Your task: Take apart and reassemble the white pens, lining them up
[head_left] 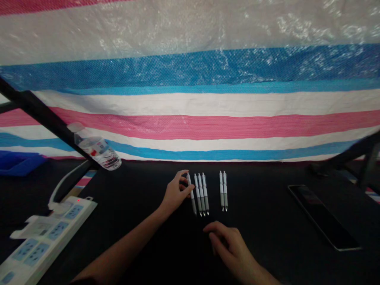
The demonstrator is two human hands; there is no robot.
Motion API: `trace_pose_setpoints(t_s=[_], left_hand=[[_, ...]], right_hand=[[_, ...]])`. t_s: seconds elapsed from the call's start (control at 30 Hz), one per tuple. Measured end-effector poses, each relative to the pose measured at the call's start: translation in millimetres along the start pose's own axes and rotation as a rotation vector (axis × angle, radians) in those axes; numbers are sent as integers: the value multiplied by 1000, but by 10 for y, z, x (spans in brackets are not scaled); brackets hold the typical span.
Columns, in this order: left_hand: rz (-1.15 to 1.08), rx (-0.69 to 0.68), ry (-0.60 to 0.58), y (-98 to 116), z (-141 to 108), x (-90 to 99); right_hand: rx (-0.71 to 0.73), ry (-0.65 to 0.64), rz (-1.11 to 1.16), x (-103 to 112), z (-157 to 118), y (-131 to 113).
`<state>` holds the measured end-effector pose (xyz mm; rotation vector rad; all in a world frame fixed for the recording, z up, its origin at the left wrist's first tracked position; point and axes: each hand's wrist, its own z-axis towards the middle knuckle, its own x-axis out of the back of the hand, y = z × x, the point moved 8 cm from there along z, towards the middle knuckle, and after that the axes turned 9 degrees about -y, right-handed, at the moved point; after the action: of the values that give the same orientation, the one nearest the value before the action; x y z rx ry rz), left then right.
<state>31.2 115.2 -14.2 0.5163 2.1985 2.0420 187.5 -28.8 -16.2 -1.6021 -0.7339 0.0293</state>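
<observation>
Several white pens with grey grips lie on the black table (142, 245), their tips toward me. My left hand (175, 191) has its thumb and fingers closed around the upper part of the leftmost pen (192, 201). Just right of it, three pens (201, 194) lie side by side. Farther right, across a gap, a pair of pens (223, 190) lies together. Below the pens is my right hand (228, 243), fingers curled with the thumb apart from the index finger, touching no pen and holding nothing.
A phone (323, 217) lies at the right. On the left are a white power strip (56, 233) with a plugged-in cable, a clear bottle (99, 150) and a blue tray (22, 163). A striped sheet (190, 126) hangs behind the table.
</observation>
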Motion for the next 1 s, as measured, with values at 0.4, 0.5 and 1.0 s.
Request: trace_pose_setpoints(t_s=[0.4,0.5,1.0], left_hand=[[-96,112,-141,-42,-370,-166],[-128,119,-135,-18,-584,-195],[-81,43,-102,96,-963,-391]], right_hand=[[273,324,-824,479,-35,-166],[298,321,-1049,437,17,-97],[378,203,-1096,362,18,-236]])
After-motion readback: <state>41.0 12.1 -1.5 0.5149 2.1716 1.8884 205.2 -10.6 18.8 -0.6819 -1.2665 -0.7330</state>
